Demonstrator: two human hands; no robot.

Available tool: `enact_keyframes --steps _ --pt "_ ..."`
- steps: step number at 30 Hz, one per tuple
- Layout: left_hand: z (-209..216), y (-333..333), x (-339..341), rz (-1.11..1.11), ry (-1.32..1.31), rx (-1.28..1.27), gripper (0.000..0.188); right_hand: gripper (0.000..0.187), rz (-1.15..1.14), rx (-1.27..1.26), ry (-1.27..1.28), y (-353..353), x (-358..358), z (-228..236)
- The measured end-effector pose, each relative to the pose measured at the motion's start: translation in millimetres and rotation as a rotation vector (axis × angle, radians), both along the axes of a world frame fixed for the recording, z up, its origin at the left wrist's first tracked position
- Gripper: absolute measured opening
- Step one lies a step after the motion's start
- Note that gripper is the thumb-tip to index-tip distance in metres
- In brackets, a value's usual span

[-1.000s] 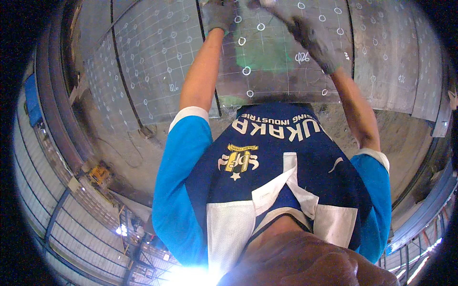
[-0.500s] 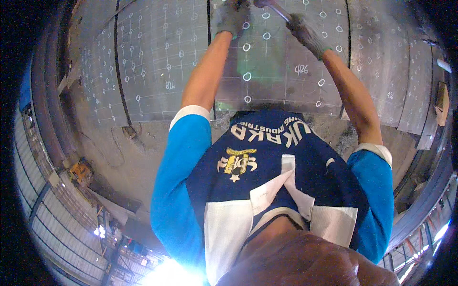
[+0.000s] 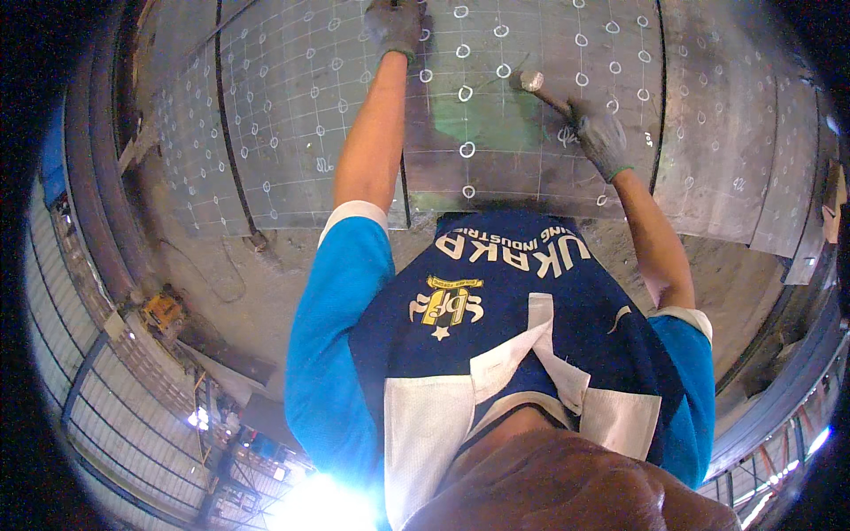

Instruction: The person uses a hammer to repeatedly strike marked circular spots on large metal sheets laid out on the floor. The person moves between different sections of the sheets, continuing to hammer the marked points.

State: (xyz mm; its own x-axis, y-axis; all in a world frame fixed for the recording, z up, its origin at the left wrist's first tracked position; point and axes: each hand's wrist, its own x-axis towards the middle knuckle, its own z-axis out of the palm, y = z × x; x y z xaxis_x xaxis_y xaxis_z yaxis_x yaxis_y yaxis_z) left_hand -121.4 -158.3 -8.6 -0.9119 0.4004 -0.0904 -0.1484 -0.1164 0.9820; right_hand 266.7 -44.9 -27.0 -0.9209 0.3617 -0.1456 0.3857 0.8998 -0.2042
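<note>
My right hand (image 3: 598, 138), in a grey knit glove, is wrapped around the handle of a hammer (image 3: 533, 82). The hammer's pale, worn head points up and left, over a dark steel plate (image 3: 509, 181). White circles and thin lines are drawn across the plate, with a faint green patch near its middle. At the top edge of the view, my gloved left hand (image 3: 395, 28) is closed near the plate's left seam. What its fingers hold is dark and partly cut off, so I cannot make it out.
More marked steel plates (image 3: 310, 190) lie to the left and right, split by dark seams. Beyond their near edge is a dusty floor (image 3: 208, 274) with a thin cable. A yellow machine (image 3: 163, 310) stands at the left, and a bright light shines at lower left.
My right hand has brought the hammer down and nearer to me, away from my left hand. My left hand has shifted left and slightly farther off.
</note>
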Motion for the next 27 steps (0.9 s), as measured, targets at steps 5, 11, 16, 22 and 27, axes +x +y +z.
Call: enact_keyframes --steps 5,11,16,22,27 --pt "-50.1 4.8 -30.7 0.063 0.177 -0.009 0.011 0.039 0.178 0.172 0.283 9.4 31.0 -58.0" --pt "10.7 3.8 -0.9 -0.005 0.038 -0.101 0.012 0.035 0.091 0.108 0.224 0.7 9.4 -10.1" --pt "-6.3 1.4 -10.0 0.0 0.023 -0.109 0.011 0.035 0.146 0.139 0.248 5.2 16.2 -26.3" --pt "-14.6 2.3 -12.7 0.006 0.063 -0.126 0.008 0.039 0.036 0.008 -0.118 2.0 -5.3 13.8" --pt "-6.5 8.7 -6.1 0.082 0.019 -0.086 0.004 0.038 0.046 -0.076 0.048 4.3 -2.3 13.5"
